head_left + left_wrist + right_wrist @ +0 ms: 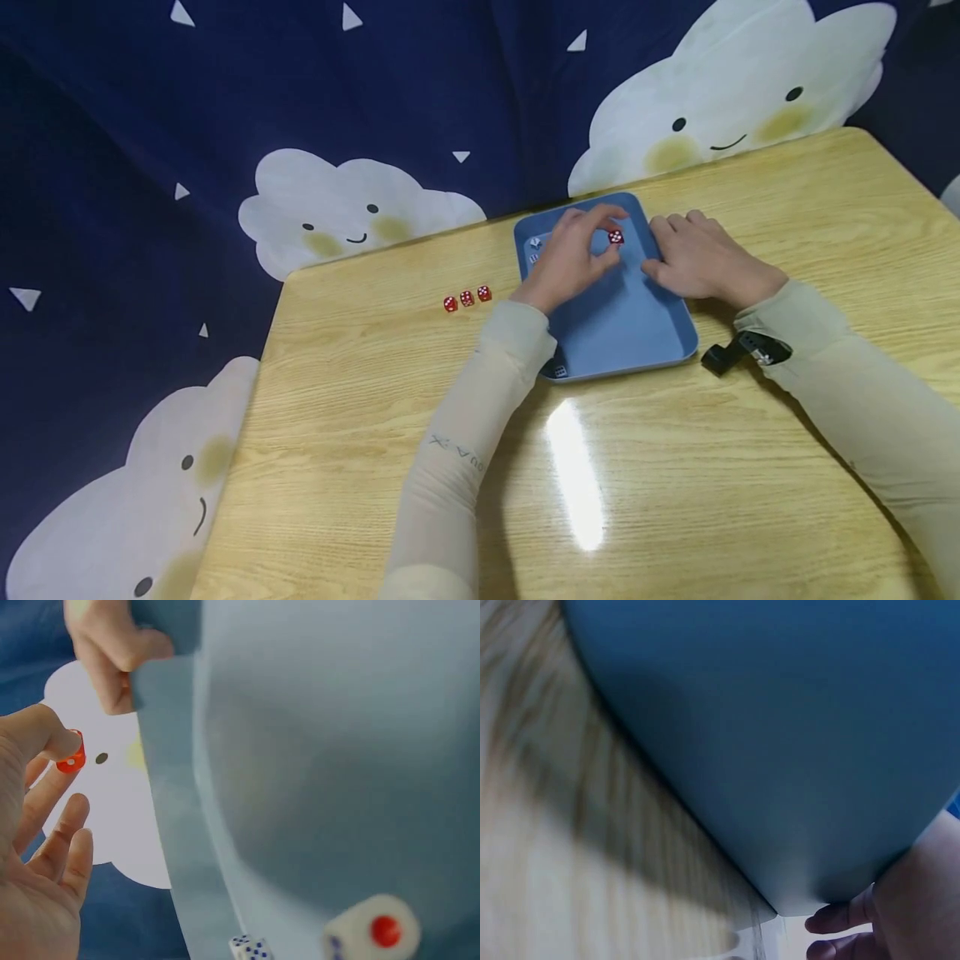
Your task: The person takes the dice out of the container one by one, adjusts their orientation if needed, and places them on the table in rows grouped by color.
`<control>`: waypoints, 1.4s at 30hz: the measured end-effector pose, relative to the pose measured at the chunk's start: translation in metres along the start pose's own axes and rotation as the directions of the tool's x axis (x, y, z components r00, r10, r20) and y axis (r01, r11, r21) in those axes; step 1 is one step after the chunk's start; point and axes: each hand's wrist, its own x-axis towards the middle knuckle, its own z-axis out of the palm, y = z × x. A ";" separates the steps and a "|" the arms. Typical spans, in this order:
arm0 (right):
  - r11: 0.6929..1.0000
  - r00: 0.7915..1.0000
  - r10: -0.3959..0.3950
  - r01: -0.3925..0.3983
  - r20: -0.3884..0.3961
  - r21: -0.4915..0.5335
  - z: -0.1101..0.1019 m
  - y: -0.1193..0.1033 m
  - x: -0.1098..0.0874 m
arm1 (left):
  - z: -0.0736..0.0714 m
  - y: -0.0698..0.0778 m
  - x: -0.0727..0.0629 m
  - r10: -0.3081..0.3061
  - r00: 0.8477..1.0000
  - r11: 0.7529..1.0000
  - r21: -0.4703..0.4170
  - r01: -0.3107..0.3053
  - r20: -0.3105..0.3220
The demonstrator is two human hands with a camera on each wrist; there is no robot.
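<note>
My left hand is over the blue tray and pinches a red die with white pips between thumb and index finger. In the left wrist view its other fingers are spread apart from the die. At the tray's right side, my right hand grips the wall, the thumb hooked over the rim and the fingers outside. White dice lie along the tray's left side, partly hidden by my left hand. One white die shows a large red pip close to the left wrist camera.
Three red dice stand in a row on the wooden table, left of the tray. A dark die sits in the tray's near left corner, beside my left sleeve. A dark blue curtain with clouds hangs behind the table.
</note>
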 end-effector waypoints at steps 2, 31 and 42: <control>1.000 1.000 0.002 -0.002 0.002 0.002 0.000 0.000 0.000 | -0.003 0.001 -0.001 0.009 1.000 1.000 -0.004 -0.009 -0.008; 1.000 1.000 0.023 -0.023 0.017 0.013 -0.001 -0.002 -0.001 | -0.037 -0.012 -0.029 0.077 0.984 0.997 -0.011 -0.079 -0.160; 1.000 1.000 0.002 -0.002 -0.013 0.010 0.001 -0.001 -0.003 | -0.047 -0.040 -0.050 0.039 0.964 0.998 -0.042 -0.051 -0.264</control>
